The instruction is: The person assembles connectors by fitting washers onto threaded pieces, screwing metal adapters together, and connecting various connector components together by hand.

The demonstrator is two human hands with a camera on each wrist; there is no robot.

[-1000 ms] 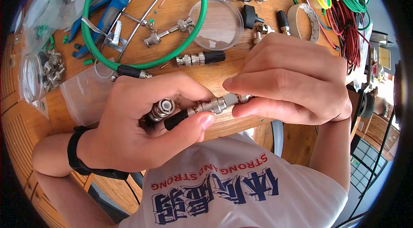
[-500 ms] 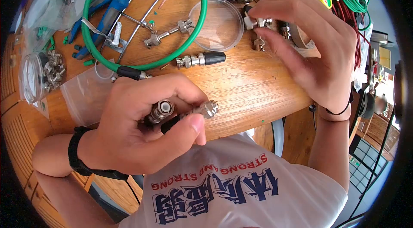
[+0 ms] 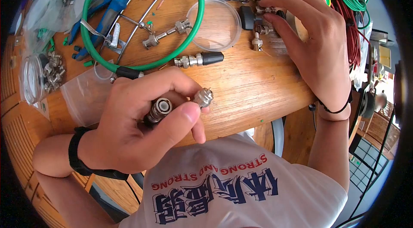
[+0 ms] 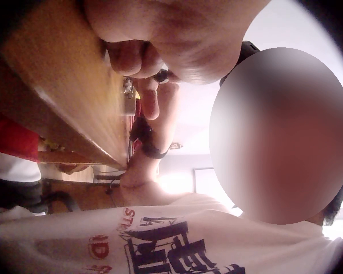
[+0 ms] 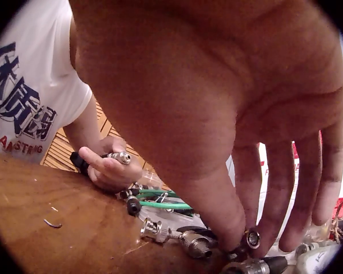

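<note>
My left hand (image 3: 133, 127) holds two BNC connectors. Thumb and index finger pinch a silver connector (image 3: 203, 97), its metal end sticking out past the fingertips. A second BNC connector (image 3: 163, 106) sits in the curl of the palm, round mouth facing up. Over the cluster at the back right, my right hand (image 3: 316, 34) has thumb and index finger around a small silver BNC connector (image 3: 263, 10); its ring-shaped end (image 5: 252, 238) shows by the thumb in the right wrist view. Close to those fingers are a right-angle connector (image 3: 265, 28) and an upright one (image 3: 257, 43).
A green cable loop (image 3: 201, 13) rings blue-handled pliers (image 3: 112, 6) and a joined metal adapter (image 3: 167, 33). Black-tailed BNC plugs (image 3: 211, 58) lie before a clear round lid (image 3: 215, 21). At left stands a jar of connectors (image 3: 32, 77); red wires (image 3: 350, 43) hang at right.
My right hand left the connector in my left hand, taking a right-angle piece to the back-right cluster, and now is at another connector there. My left hand's pinched connector has tilted upward.
</note>
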